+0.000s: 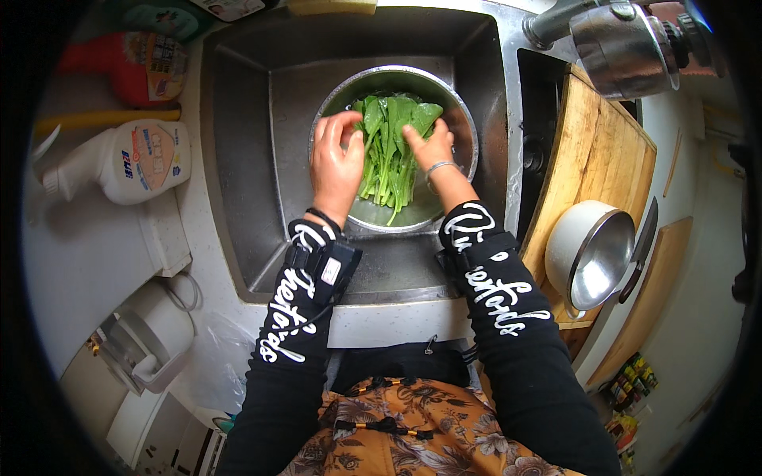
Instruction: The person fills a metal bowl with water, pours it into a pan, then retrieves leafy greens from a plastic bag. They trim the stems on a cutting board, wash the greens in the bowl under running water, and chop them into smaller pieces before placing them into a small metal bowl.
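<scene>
Leafy green vegetables (390, 149) with long stems lie bunched in water in a round metal basin (467, 125). The basin stands inside a stainless steel sink (244, 149). At the basin's left side is my left hand (337, 157), its fingers curved at the edge of the leaves; whether they pinch a leaf cannot be told. My right hand (431, 146) rests on the right side of the bunch, thumb on top of the leaves and the other fingers partly hidden beside them. Black sleeves with white lettering cover both forearms.
Right of the sink, a white pot (562, 256) stands on a wooden board (586, 149), near a kitchen knife (643, 244) and another board (646, 297). A metal faucet (553, 21) is at the upper right. White (149, 157) and red (134, 68) bottles are at the left. A sponge (333, 6) lies behind the sink.
</scene>
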`<action>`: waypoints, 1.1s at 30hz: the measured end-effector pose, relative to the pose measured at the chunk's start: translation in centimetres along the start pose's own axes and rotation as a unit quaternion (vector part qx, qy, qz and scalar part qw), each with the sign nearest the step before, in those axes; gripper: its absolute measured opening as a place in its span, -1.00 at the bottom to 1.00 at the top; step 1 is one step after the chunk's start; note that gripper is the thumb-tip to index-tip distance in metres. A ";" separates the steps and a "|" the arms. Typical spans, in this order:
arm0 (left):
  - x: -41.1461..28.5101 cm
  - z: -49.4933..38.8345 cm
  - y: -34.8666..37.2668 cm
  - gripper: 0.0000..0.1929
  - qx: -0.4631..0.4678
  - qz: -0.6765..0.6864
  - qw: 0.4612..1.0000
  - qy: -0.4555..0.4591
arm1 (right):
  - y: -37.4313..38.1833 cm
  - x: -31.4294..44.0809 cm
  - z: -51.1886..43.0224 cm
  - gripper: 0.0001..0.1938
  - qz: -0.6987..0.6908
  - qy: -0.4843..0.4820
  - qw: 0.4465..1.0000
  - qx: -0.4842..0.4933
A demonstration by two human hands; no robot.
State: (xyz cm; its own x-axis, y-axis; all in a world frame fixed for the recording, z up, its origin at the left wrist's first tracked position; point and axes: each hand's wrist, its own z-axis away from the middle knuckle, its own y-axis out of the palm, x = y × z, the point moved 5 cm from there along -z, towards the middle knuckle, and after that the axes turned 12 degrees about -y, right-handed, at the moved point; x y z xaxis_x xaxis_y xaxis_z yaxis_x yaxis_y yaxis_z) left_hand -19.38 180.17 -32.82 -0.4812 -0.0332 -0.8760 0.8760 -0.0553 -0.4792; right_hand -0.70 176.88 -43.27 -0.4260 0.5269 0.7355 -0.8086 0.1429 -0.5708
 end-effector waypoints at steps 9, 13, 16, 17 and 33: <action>8.0 0.8 6.1 -0.61 0.140 0.332 0.864 -0.352 | 3.8 2.2 -0.2 -0.61 -0.247 -0.076 0.956 0.137; 7.6 0.8 3.9 -0.46 0.107 0.209 0.921 -0.311 | -1.2 3.3 -1.6 -0.44 -0.097 -0.106 0.990 -0.007; 5.9 0.9 3.1 -0.29 0.054 -0.069 0.976 -0.198 | -1.1 3.8 1.2 -0.02 0.148 -0.101 0.983 0.024; 5.1 1.2 3.2 -0.28 0.036 -0.120 0.984 -0.127 | -0.2 4.2 2.2 -0.01 0.174 -0.122 0.976 0.043; 8.7 2.3 5.0 -0.39 0.134 0.204 0.861 -0.446 | 2.4 6.6 3.8 -0.29 0.442 -0.152 0.849 0.245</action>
State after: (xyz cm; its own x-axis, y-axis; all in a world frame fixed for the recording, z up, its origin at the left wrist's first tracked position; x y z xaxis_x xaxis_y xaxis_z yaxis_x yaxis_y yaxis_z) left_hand -19.22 177.28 -42.72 -0.0736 -0.8506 -0.5206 0.9966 -0.0816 -0.0076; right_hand -6.96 177.53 -38.39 -0.9795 -0.0047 0.2012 -0.1579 -0.6015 -0.7831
